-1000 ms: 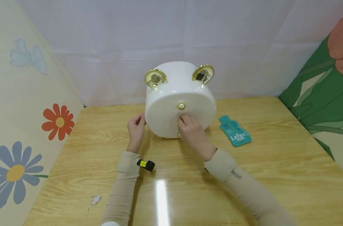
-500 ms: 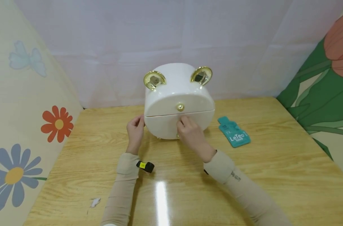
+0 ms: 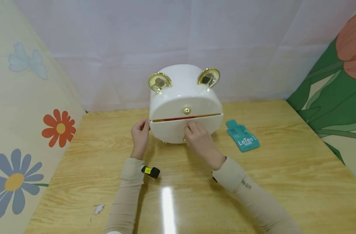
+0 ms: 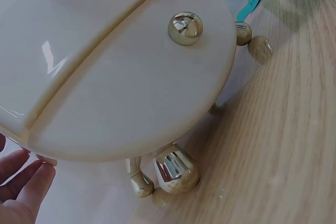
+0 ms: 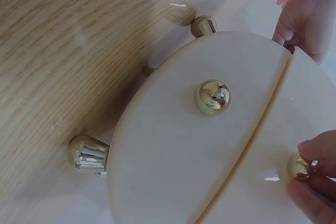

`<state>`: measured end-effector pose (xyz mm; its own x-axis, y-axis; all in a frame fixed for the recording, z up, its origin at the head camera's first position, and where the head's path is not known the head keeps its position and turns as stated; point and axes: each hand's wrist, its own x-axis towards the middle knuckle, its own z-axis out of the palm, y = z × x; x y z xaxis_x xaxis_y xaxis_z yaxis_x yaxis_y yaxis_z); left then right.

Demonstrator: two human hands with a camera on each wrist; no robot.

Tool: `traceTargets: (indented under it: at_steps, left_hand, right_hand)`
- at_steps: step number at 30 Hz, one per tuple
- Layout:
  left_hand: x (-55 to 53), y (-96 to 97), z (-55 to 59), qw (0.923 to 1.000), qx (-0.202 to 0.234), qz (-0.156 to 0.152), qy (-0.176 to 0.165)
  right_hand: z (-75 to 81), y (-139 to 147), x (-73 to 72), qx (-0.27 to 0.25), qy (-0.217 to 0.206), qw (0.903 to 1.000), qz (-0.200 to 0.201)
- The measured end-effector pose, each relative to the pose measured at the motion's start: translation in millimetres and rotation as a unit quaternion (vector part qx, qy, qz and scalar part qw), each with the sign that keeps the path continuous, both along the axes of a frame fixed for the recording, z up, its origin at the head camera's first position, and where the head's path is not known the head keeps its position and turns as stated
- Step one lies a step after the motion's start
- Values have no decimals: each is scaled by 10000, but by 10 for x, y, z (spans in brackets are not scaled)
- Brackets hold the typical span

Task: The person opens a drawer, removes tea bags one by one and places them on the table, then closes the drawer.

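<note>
A round white drawer box with gold ears stands on short gold feet. Its middle drawer is out slightly, leaving a narrow slot above it where red and yellow show. My right hand pinches that drawer's gold knob, which it hides in the head view. My left hand holds the box's left edge with its fingertips, seen at the lower left of the left wrist view. Another gold knob sits above the slot; a lower gold knob shows below my right hand.
A teal LeTea pouch lies to the right of the box. A white scrap or worn patch is at the front left of the wooden table. A pale cloth hangs behind, with flower-painted panels on both sides.
The middle drawer has come forward under my right hand's pull. A thin seam appeared, then widened into a slot. My left hand stayed at the box's edge.
</note>
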<state>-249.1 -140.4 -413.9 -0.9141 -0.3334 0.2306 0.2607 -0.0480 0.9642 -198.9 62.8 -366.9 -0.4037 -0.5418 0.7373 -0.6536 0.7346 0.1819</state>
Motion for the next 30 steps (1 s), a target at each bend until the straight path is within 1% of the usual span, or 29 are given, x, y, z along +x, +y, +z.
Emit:
traceTargets:
  at_steps: [7, 11, 18, 25, 26, 30]
  left_hand:
    - [22, -5, 33, 9998, -96, -29, -181]
    - [25, -10, 36, 9996, -149, -20, -247]
    - [21, -20, 32, 9993, -246, -2, -269]
    - [21, -20, 37, 9992, -299, 67, -239]
    - [40, -17, 66, 9993, -283, 50, -258]
    - [43, -17, 60, 9993, -259, 22, -270]
  right_hand:
    - [3, 6, 55, 164, 68, 9997, -143]
    - [3, 8, 76, 80, 72, 9999, -83]
    - [-1, 21, 118, -16, 159, 9998, 79]
    - [13, 40, 184, 92, 138, 9998, 54]
    - [15, 41, 194, 95, 117, 9999, 59]
    - [12, 48, 223, 84, 123, 9999, 83]
